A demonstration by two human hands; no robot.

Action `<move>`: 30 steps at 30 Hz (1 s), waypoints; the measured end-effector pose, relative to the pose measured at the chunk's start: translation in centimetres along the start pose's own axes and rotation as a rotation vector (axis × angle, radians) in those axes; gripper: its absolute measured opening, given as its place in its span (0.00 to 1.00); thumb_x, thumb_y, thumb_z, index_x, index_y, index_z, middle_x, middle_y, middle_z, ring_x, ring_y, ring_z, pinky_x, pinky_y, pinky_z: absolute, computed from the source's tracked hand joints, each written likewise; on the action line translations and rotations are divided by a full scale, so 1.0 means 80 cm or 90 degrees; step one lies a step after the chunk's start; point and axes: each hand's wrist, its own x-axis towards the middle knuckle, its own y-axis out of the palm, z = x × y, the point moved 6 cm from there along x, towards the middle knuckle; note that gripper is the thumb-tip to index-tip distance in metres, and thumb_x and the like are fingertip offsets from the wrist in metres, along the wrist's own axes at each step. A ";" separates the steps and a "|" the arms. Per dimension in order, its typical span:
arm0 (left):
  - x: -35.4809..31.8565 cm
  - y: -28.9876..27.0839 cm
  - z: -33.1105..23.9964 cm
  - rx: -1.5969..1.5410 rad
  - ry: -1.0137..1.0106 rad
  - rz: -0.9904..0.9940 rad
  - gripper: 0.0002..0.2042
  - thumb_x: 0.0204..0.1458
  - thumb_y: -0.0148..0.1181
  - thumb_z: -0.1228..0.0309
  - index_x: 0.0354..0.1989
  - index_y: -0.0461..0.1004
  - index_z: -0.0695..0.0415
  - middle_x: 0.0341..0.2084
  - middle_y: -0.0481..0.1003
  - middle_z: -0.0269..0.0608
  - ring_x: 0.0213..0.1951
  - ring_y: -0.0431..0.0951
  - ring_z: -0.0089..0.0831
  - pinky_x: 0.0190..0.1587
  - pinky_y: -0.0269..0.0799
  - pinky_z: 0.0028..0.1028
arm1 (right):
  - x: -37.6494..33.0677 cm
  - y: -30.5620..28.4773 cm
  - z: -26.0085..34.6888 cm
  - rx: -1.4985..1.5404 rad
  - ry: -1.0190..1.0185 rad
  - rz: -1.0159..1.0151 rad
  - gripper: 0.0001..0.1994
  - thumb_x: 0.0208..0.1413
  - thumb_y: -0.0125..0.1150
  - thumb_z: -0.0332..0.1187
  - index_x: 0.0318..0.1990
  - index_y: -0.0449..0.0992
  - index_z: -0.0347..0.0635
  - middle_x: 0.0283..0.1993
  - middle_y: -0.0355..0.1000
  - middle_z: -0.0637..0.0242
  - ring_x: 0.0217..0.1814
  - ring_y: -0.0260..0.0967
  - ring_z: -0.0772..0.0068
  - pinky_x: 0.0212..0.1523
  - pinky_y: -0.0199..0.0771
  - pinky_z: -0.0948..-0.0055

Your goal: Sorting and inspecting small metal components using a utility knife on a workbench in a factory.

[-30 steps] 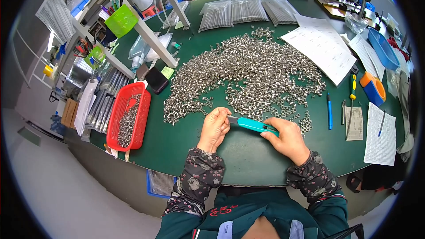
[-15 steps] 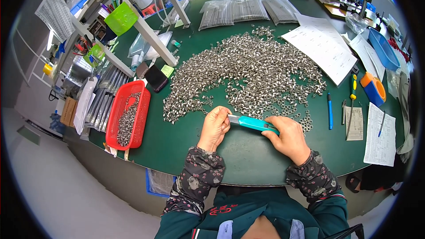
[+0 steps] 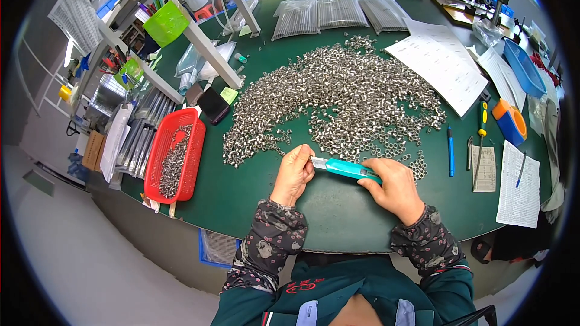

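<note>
My right hand point(image 3: 394, 186) is closed round the teal handle of a utility knife point(image 3: 349, 169). Its blade is out and points left, with the tip at the fingertips of my left hand point(image 3: 294, 175). The left fingers are pinched together; what they hold is too small and too covered to make out. Both hands are above the green table, just in front of a wide heap of small shiny metal rings point(image 3: 338, 84). A few loose rings lie flat close to my right hand.
A red plastic basket point(image 3: 196, 166) partly filled with small metal pieces stands at left, by a dark phone point(image 3: 214, 106). Bagged metal tubes point(image 3: 342, 12) lie at the back. At right are papers point(image 3: 435, 63), a blue pen point(image 3: 451, 152), a screwdriver point(image 3: 482, 122) and a tape roll point(image 3: 509, 122).
</note>
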 end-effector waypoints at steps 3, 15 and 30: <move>0.002 -0.002 0.003 -0.004 -0.013 0.006 0.15 0.55 0.47 0.58 0.24 0.67 0.57 0.08 0.60 0.27 0.08 0.51 0.12 0.10 0.43 0.15 | 0.001 0.000 -0.001 0.000 -0.001 -0.001 0.12 0.42 0.61 0.37 0.34 0.71 0.44 0.23 0.67 0.64 0.27 0.67 0.60 0.24 0.66 0.64; 0.000 0.001 0.003 -0.080 -0.052 0.049 0.19 0.56 0.43 0.55 0.19 0.62 0.56 0.10 0.58 0.31 0.10 0.49 0.14 0.10 0.43 0.13 | 0.003 -0.017 -0.001 0.031 -0.010 -0.124 0.13 0.38 0.63 0.32 0.33 0.70 0.41 0.27 0.69 0.61 0.29 0.68 0.58 0.27 0.66 0.65; 0.000 0.001 0.001 -0.054 -0.067 0.002 0.21 0.56 0.42 0.55 0.16 0.59 0.55 0.09 0.56 0.31 0.09 0.49 0.15 0.09 0.42 0.15 | 0.002 0.000 0.000 0.130 0.014 0.058 0.12 0.41 0.60 0.33 0.35 0.72 0.42 0.26 0.69 0.59 0.27 0.68 0.57 0.27 0.67 0.64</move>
